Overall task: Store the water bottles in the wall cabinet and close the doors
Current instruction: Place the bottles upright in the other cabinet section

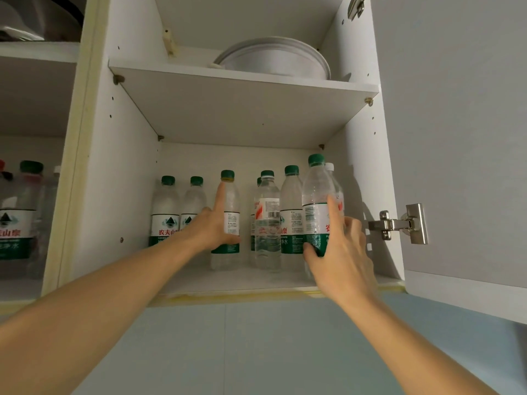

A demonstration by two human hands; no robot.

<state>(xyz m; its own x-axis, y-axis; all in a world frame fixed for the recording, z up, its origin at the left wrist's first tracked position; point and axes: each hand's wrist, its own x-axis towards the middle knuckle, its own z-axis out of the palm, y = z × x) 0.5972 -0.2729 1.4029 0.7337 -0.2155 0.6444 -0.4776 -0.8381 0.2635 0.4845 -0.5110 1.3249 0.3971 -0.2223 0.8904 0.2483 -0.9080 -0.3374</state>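
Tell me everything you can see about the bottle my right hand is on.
The bottle is clear plastic with a green cap and a white and green label bearing red characters and a barcode. It stands about upright at the right front of the cabinet's lower shelf, nearest the camera in its row. The right hand grips its lower part, thumb on the green band, forefinger up along the label. A white-capped bottle stands close behind it; whether its base rests on the shelf is hidden.

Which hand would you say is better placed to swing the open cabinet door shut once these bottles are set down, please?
Probably the right hand. It grips a bottle at the right end of the shelf, next to the hinge and open door. The left hand holds a bottle further from it.
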